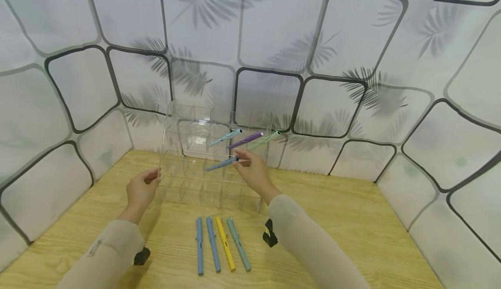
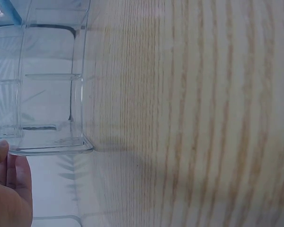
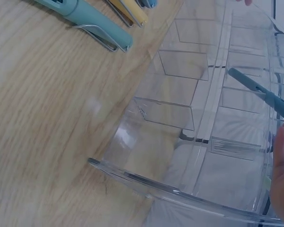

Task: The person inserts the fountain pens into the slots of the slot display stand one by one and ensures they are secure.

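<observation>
A clear acrylic rack with stepped, divided tiers stands on the table. My left hand pinches the rack's left side panel; the left wrist view shows the thumb and fingers at the panel's edge. With my right hand I hold a blue pen by its clip end, its other end over a lower tier. That pen lies slanted across the dividers in the right wrist view. One tier up rest a light blue pen, a purple pen and a light green pen.
In front of the rack, side by side on the wooden table, lie two blue pens, a yellow pen and a teal pen. Patterned curtains enclose the table behind and at both sides.
</observation>
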A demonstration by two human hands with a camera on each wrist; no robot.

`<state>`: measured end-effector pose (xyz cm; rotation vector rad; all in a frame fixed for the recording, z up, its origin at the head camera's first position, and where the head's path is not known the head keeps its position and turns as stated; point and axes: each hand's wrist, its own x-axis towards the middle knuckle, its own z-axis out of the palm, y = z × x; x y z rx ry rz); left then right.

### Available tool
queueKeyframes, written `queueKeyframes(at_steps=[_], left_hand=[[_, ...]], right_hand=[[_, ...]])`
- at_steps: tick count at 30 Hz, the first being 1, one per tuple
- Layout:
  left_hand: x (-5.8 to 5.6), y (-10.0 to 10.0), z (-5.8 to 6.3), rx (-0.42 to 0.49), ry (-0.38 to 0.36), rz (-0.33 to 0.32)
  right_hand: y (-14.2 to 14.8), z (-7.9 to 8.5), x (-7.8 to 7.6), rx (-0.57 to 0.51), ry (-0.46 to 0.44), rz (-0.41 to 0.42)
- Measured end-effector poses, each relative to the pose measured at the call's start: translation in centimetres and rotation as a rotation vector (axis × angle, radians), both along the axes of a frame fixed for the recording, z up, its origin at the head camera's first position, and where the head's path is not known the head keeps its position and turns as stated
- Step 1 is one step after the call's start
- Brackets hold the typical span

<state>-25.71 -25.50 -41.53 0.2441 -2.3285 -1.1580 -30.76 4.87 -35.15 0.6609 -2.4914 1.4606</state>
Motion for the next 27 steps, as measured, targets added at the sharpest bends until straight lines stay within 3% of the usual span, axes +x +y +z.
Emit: queueKeyframes(at_steps=[6, 14, 27], left_hand=[[0.1, -0.1, 0.0, -0.002, -0.003, 0.009], [0.1, -0.2, 0.0, -0.013, -0.015, -0.001], [0.2, 0.1, 0.2, 0.000, -0.018, -0.004]], right_hand=[[0.4, -0.6, 0.9, -0.113, -0.008, 0.013], [1.2, -2.6, 3.0, -0.234, -0.033, -0.040], [3.1, -6.4, 6.9, -0.168, -0.119, -0.045]])
